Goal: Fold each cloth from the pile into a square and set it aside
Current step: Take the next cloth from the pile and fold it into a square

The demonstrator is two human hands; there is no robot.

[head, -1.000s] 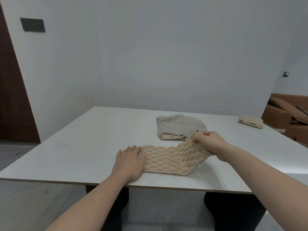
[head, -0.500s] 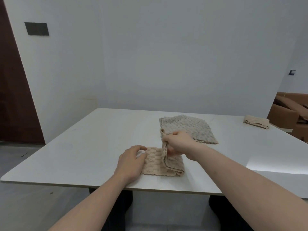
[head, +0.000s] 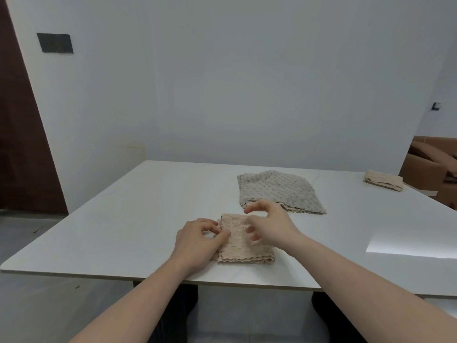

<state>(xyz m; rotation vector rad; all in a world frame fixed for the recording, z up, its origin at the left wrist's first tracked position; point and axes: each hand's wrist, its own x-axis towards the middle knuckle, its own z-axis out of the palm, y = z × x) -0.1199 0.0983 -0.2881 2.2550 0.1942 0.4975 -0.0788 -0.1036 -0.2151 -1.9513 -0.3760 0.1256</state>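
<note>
A beige knitted cloth [head: 243,248] lies folded into a rough square near the table's front edge. My left hand [head: 197,240] pinches its left edge with curled fingers and thumb. My right hand [head: 268,225] hovers over the cloth's far right part, fingers spread and blurred, holding nothing. Behind it a grey cloth pile [head: 278,190] lies flat on the white table [head: 123,219]. A folded beige cloth [head: 383,179] sits at the far right corner.
Cardboard boxes [head: 430,164] stand beyond the table's right side. A dark door [head: 17,144] is at the left wall. A bright light patch [head: 408,246] falls on the table's right part.
My right hand carried the cloth's right end over to the left, laid it down and let go. The cloth went from a long strip to a square. My left hand curled onto the left edge.
</note>
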